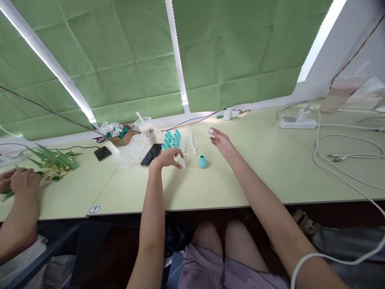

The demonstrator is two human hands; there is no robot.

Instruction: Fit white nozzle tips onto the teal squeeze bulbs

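My left hand (167,158) rests on the pale green table (240,176), its fingers curled over a small white piece (181,162) beside the rows of white pieces (191,145). My right hand (220,141) hovers above the table, pinching a small white piece (211,131) in its fingertips. A single teal vase-shaped part (202,161) stands between my two hands. Behind it sits a cluster of several teal parts (171,139).
A black phone (151,154) lies left of my left hand, another phone (102,153) further left. A drink cup (148,127), plastic bags and a cardboard box (122,136) stand behind. Another person's hands (18,180) handle green artificial plants (55,162). A power strip (296,121) and white cables (345,152) lie right.
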